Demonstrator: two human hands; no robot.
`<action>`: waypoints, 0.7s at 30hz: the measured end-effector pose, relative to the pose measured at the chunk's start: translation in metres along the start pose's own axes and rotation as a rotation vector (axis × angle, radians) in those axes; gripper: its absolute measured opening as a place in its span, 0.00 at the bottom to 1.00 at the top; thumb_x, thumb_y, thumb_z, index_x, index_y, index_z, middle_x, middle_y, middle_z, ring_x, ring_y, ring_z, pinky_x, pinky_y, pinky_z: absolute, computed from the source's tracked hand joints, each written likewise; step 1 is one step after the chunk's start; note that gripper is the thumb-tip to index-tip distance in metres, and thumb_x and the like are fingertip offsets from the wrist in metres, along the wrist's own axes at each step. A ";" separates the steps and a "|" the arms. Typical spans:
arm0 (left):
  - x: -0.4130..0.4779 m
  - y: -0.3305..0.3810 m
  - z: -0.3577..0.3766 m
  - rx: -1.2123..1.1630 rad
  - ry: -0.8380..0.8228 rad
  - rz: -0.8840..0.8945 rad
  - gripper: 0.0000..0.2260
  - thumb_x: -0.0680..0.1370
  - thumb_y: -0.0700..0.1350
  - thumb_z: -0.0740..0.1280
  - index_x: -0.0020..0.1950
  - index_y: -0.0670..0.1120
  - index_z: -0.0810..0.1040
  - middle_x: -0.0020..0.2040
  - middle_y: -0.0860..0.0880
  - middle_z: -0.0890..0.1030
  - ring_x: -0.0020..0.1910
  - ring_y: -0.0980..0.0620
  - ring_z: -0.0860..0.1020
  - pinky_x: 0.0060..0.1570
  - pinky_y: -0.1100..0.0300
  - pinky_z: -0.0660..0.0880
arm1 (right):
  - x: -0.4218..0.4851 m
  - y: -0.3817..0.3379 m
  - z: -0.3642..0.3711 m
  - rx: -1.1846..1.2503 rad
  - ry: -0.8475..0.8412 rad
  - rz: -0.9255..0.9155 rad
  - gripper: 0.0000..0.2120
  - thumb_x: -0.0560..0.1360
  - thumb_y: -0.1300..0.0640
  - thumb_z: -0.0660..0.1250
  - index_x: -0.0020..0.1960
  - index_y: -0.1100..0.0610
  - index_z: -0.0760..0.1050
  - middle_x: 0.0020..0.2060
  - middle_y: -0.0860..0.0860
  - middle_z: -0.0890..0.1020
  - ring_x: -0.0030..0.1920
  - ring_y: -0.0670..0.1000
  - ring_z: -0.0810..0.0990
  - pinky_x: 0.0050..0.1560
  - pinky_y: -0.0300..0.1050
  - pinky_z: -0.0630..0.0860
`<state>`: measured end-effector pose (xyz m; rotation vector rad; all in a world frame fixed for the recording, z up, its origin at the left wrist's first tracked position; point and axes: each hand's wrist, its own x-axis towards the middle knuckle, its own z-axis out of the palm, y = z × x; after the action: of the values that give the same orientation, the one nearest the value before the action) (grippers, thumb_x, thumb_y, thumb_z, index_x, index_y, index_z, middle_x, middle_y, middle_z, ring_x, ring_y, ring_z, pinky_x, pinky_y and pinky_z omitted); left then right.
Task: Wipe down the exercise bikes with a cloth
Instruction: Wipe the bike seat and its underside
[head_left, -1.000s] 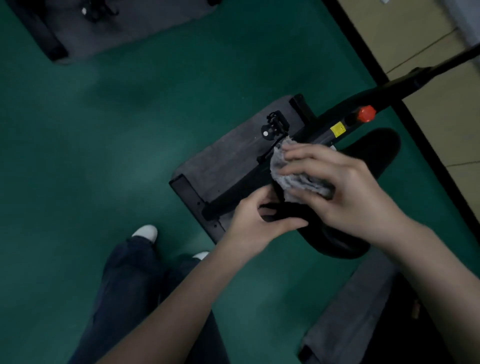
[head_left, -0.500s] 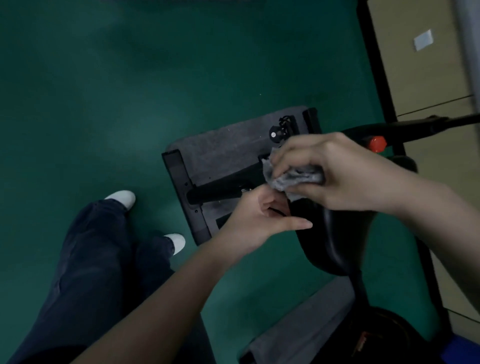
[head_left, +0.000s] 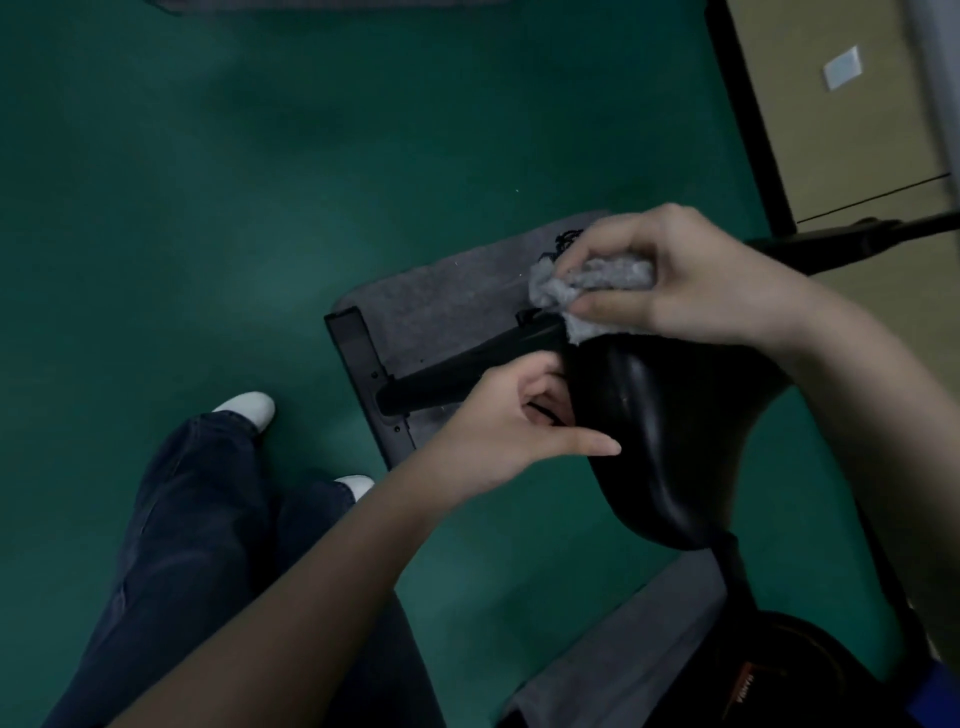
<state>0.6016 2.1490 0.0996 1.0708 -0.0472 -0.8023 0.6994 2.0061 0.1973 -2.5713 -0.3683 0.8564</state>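
Head view:
- Right hand (head_left: 691, 280) pinches crumpled grey cloth (head_left: 587, 291), pressed on far end of black saddle (head_left: 675, 426).
- Left hand (head_left: 509, 431) grips saddle's left edge, fingers curled, thumb stretched right.
- Black frame bar (head_left: 467, 369) runs left over grey mat (head_left: 447, 301).
- Green floor (head_left: 208, 208) open left and far.
- Wall (head_left: 831, 130) far right.

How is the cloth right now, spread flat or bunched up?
Bunched up. The grey cloth is crumpled into a wad, held by the right hand between thumb and curled fingers, at the edge of the saddle.
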 end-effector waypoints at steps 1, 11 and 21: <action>0.001 0.000 -0.001 0.015 -0.010 -0.008 0.18 0.65 0.37 0.78 0.52 0.43 0.77 0.41 0.47 0.80 0.41 0.54 0.77 0.43 0.63 0.74 | 0.001 0.002 -0.001 0.026 0.003 0.007 0.05 0.70 0.53 0.72 0.45 0.45 0.80 0.38 0.47 0.83 0.39 0.40 0.78 0.41 0.37 0.73; 0.023 0.015 -0.024 0.322 -0.071 -0.006 0.42 0.54 0.56 0.79 0.62 0.67 0.61 0.50 0.52 0.79 0.47 0.55 0.80 0.47 0.60 0.75 | -0.032 0.003 0.014 0.139 0.361 0.019 0.07 0.70 0.56 0.70 0.48 0.52 0.80 0.44 0.49 0.83 0.46 0.42 0.80 0.50 0.39 0.75; 0.055 0.054 -0.044 0.805 -0.261 0.033 0.49 0.52 0.69 0.76 0.71 0.65 0.60 0.68 0.62 0.64 0.67 0.62 0.67 0.68 0.51 0.68 | -0.086 -0.013 0.075 0.235 0.955 0.260 0.09 0.74 0.64 0.69 0.54 0.61 0.80 0.53 0.52 0.81 0.56 0.45 0.77 0.59 0.32 0.70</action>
<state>0.6894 2.1621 0.1021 1.7025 -0.6520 -0.9114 0.5848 2.0080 0.1930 -2.4877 0.3350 -0.2996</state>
